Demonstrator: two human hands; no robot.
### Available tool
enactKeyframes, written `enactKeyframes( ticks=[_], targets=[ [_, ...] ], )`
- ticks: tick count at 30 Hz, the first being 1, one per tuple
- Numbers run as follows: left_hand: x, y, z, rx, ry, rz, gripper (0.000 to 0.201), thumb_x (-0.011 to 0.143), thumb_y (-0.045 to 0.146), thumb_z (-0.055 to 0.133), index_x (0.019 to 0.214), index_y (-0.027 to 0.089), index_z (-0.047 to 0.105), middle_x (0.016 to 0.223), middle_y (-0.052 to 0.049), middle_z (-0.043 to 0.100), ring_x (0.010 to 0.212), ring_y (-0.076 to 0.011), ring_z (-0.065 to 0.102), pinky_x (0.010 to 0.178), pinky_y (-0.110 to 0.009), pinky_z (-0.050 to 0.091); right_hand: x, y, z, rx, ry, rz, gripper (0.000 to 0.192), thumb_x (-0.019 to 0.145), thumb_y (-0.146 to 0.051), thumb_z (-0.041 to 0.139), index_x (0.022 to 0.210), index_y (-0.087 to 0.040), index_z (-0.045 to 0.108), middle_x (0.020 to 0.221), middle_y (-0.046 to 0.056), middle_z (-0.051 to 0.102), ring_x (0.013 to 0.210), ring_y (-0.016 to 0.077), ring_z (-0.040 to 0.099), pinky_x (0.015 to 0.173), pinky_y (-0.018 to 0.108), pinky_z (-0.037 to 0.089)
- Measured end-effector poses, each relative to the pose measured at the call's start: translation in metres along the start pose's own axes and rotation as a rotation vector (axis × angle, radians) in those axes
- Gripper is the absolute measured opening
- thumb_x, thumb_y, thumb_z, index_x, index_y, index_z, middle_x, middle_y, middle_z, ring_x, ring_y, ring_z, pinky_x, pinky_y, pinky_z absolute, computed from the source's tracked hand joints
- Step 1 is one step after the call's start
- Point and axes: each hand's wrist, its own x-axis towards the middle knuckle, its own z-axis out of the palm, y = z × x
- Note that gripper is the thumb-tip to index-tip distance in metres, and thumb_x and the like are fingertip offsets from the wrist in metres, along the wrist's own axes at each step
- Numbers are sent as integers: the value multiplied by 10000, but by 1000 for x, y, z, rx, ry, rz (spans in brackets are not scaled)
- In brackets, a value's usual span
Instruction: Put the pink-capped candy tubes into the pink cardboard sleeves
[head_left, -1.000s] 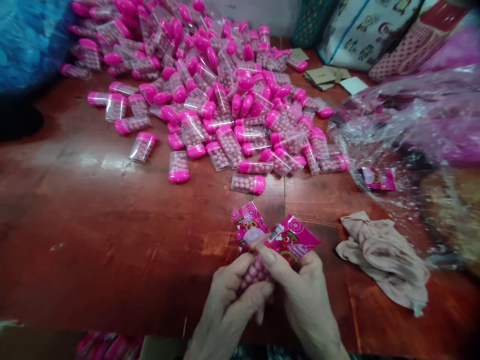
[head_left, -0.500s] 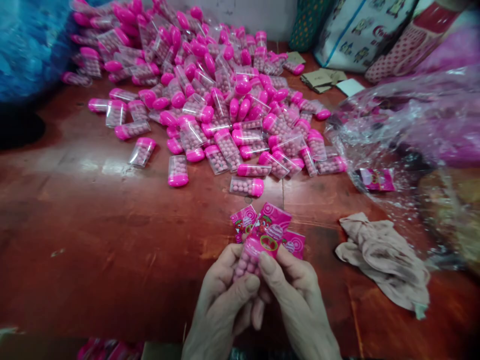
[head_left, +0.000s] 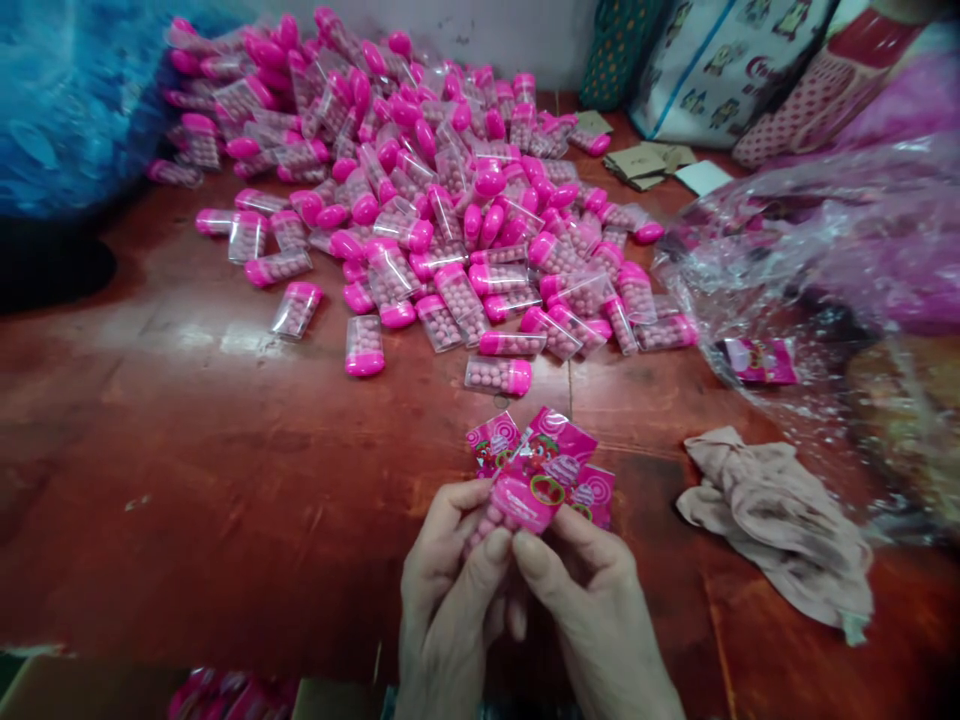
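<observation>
Clamped by left hand point(head_left: 450, 585) and right hand point(head_left: 596, 590), the ball-filled container point(head_left: 487, 525) apparently gets its printed wrapper point(head_left: 546, 475), fully around or not is unclear; next move needs even pressure.

A pale wall point(head_left: 517, 40) stands behind a scuffed reddish-brown table point(head_left: 225, 480), whose glossy surface catches whitish light point(head_left: 202, 342) toward the left.

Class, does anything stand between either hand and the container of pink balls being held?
Nothing visible blocks the left hand, which grips the container directly. By the right hand, the pink printed wrapper covers the container's far end; whether it lies between that hand and the container is hidden.
</observation>
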Motion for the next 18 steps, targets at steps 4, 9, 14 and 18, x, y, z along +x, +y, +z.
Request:
enactKeyframes(
  ticks=[4,9,14,18],
  targets=[
    [2,-2,-3,157,-54,45,158,769,275,646,867,164,592,487,51,481,403,-56,418,410,-161,323,4,-8,-6,-1,86,-34,231,729,-378,727,787,-157,697,695,30,700,548,122,610,504,200,506],
    [0,-9,-5,278,-26,108,133,752,270,664,773,182,567,496,52,505,425,-72,460,433,-170,364,13,-9,-6,49,-7,15,151,760,-283,702,715,-144,665,611,18,684,512,136,623,472,213,506],
    [-4,-14,-3,206,85,108,248,720,279,697,920,220,564,585,49,554,434,-80,474,420,-174,392,11,-1,2,-78,94,87,245,716,-347,710,650,-127,626,518,27,659,418,127,587,378,188,453],
    [4,-8,-5,81,18,38,332,709,253,708,1020,197,609,733,-1,631,499,-71,502,489,-171,435,5,4,2,-195,141,43,263,720,-387,708,767,-134,654,686,58,714,586,161,661,501,208,511]
  ],
)
